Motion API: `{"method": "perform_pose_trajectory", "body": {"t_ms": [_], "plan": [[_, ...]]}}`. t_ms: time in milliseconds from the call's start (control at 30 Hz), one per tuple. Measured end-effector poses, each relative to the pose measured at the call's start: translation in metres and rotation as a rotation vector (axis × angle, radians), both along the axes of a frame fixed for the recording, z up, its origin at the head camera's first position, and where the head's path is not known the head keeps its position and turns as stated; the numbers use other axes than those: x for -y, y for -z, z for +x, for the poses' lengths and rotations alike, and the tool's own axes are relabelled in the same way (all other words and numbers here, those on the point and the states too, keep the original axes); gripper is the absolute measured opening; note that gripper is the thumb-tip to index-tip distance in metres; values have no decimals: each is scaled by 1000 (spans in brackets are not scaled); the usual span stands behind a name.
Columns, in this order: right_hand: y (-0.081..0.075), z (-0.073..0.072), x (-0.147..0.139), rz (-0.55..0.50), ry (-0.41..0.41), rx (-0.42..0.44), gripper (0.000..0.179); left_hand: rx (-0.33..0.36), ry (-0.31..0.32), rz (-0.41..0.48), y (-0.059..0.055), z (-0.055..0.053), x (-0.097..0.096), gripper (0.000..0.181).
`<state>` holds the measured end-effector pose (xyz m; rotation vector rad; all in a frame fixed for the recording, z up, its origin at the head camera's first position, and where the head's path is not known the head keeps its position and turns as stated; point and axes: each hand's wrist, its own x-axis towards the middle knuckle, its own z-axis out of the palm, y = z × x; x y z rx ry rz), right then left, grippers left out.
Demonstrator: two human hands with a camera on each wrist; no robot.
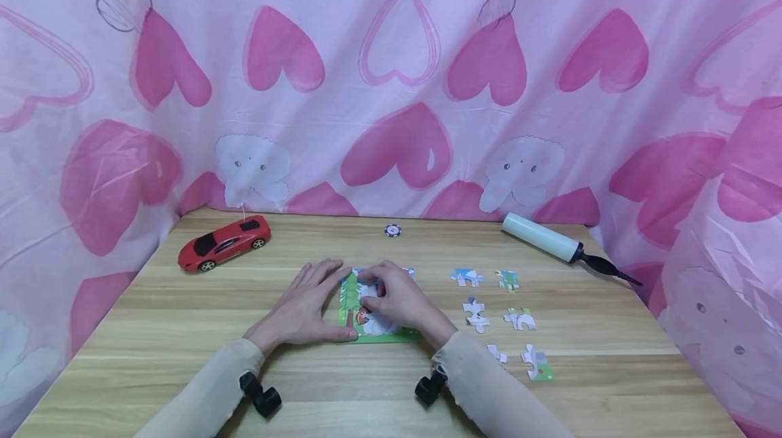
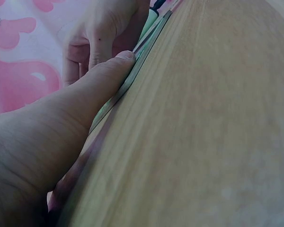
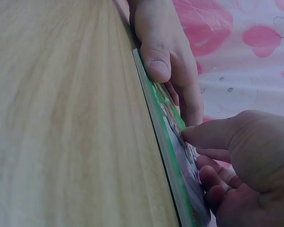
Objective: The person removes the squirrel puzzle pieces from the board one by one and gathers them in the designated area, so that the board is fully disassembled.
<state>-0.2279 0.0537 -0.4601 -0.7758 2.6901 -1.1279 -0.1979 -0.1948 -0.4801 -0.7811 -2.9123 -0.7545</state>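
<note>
A jigsaw puzzle board (image 1: 386, 339) with a green border and a cartoon picture lies flat in front of me. My left hand (image 1: 305, 303) rests at its left side with the fingers spread, the thumb lying along the lower left corner. Over the board's picture is my right hand (image 1: 400, 297), fingers bent and thumb tip touching the surface in the right wrist view. Whether a piece sits between those fingertips is hidden. To the right lie several loose jigsaw pieces (image 1: 476, 315), one partly behind the right sleeve.
A red toy car (image 1: 225, 244) stands at the back left of the wooden table (image 1: 342, 390). A blue-and-white poker chip (image 1: 393, 230) lies at the back middle. The pale hand pump (image 1: 544, 238) with a black nozzle is back right. A pink heart-patterned curtain (image 1: 391, 200) borders the table.
</note>
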Motion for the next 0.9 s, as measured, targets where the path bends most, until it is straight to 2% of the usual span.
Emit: {"method": "perform_pose_trajectory", "body": {"t_ms": [300, 600, 900], "plan": [[-4, 1, 3, 8, -12, 7, 43, 8, 1, 4, -2, 0, 0, 124], [-7, -4, 2, -37, 89, -7, 41, 18, -2, 7, -2, 0, 1, 126], [-6, -11, 3, -27, 85, -10, 42, 30, -7, -4, -1, -1, 0, 126]]}}
